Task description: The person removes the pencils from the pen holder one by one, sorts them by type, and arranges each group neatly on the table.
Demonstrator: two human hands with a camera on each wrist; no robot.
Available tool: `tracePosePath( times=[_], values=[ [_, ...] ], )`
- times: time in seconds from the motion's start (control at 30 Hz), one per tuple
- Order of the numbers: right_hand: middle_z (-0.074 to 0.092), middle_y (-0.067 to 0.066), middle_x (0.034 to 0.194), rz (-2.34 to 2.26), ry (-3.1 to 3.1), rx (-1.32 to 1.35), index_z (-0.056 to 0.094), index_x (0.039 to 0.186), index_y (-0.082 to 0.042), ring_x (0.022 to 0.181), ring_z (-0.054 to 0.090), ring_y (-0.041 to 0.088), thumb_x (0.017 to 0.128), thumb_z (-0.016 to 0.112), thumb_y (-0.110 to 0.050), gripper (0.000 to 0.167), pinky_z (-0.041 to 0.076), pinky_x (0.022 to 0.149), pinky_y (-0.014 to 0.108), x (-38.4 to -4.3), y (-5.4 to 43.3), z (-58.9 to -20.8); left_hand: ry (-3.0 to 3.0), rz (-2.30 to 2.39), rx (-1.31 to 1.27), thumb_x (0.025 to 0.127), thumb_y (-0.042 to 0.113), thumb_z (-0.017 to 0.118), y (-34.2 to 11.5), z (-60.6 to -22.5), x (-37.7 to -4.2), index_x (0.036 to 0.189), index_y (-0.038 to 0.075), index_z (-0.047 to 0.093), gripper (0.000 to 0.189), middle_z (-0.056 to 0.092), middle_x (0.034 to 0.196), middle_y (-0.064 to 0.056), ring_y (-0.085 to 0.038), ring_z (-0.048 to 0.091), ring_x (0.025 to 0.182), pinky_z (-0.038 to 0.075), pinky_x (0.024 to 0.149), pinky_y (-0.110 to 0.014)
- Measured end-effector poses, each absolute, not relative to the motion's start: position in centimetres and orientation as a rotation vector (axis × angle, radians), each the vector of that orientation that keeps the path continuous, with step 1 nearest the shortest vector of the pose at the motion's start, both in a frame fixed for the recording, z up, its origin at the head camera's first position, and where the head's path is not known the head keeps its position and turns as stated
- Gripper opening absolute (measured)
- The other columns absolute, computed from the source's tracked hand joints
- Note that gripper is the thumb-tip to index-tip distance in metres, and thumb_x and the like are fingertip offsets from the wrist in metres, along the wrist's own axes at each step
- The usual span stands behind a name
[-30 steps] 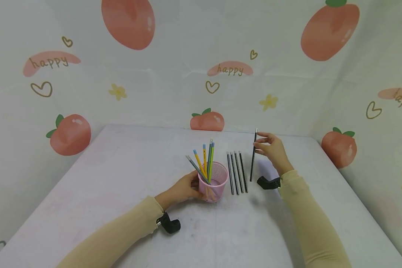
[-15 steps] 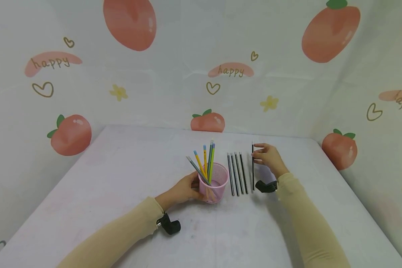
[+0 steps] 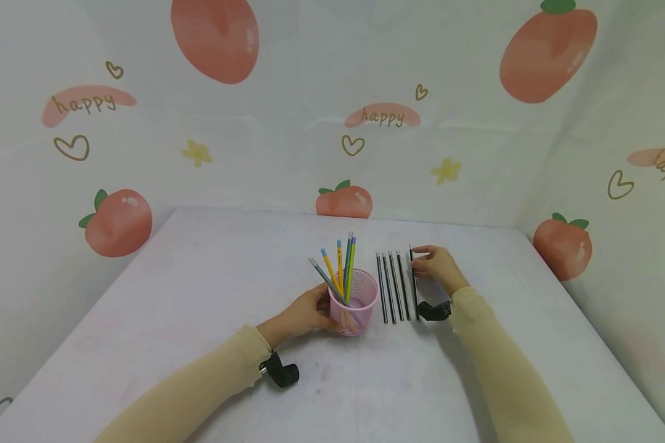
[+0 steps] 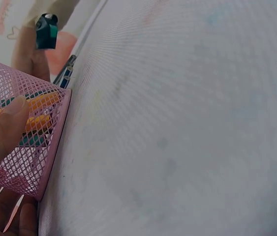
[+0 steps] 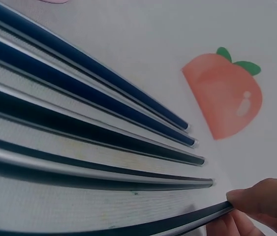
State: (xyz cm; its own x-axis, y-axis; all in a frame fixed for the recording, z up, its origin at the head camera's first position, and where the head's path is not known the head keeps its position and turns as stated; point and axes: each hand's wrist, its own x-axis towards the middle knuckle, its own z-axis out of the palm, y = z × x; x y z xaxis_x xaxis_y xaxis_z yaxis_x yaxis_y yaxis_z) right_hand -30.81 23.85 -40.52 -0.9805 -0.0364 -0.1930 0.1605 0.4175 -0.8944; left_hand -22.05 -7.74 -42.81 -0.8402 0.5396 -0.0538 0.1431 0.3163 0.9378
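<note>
While left hand grips mesh cup, right hand pinches dark pencil near far end, right of cup — likely light, stiff, smooth; best held there — contact with table unclear.

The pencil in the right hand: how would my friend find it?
Find the table, then the pink cup. To the cup's right, four dark pencils lie side by side. That pencil is just past them, the only one pinched by the right hand.
</note>
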Motion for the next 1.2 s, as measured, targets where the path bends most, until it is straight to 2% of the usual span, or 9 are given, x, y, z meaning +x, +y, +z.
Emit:
tracePosePath(
  times=[0.27, 0.5, 0.77, 1.2],
  values=[
    [0.056, 0.028, 0.124, -1.517, 2.501, 0.133, 0.043, 0.140, 0.008, 0.072, 0.063, 0.004, 0.090, 0.063, 0.000, 0.054, 0.058, 0.074, 0.023, -31.2, 23.8, -41.0, 2.220, 1.540, 0.619, 0.076, 0.007, 0.079, -7.8, -42.9, -22.1, 0.143, 0.004, 0.039, 0.079, 0.054, 0.135, -0.014, -0.030, 0.053, 0.123, 0.043, 0.107, -0.044],
    [0.056, 0.030, 0.126, -1.488, 2.521, 0.156, 0.044, 0.138, 0.008, 0.071, 0.063, 0.004, 0.090, 0.062, 0.000, 0.052, 0.058, 0.072, 0.023, -31.1, 23.4, -41.0, 2.216, 1.544, 0.566, 0.075, 0.008, 0.080, -7.7, -43.0, -22.2, 0.143, 0.008, 0.040, 0.080, 0.055, 0.134, -0.009, -0.027, 0.054, 0.123, 0.043, 0.107, -0.043],
    [0.056, 0.030, 0.127, -1.473, 2.542, 0.188, 0.046, 0.137, 0.007, 0.071, 0.063, 0.004, 0.090, 0.062, 0.000, 0.050, 0.058, 0.073, 0.023, -31.0, 22.9, -41.0, 2.234, 1.530, 0.590, 0.074, 0.007, 0.080, -7.7, -43.0, -22.3, 0.142, 0.005, 0.040, 0.078, 0.055, 0.134, -0.012, -0.029, 0.054, 0.123, 0.043, 0.107, -0.044],
    [0.057, 0.031, 0.126, -1.441, 2.573, 0.172, 0.049, 0.135, 0.008, 0.072, 0.064, 0.005, 0.090, 0.063, -0.002, 0.048, 0.058, 0.073, 0.023, -30.8, 22.7, -41.1, 2.215, 1.551, 0.578, 0.075, 0.008, 0.080, -7.8, -43.0, -22.1, 0.142, 0.006, 0.040, 0.078, 0.055, 0.135, -0.011, -0.029, 0.053, 0.124, 0.043, 0.108, -0.044]
  ],
)
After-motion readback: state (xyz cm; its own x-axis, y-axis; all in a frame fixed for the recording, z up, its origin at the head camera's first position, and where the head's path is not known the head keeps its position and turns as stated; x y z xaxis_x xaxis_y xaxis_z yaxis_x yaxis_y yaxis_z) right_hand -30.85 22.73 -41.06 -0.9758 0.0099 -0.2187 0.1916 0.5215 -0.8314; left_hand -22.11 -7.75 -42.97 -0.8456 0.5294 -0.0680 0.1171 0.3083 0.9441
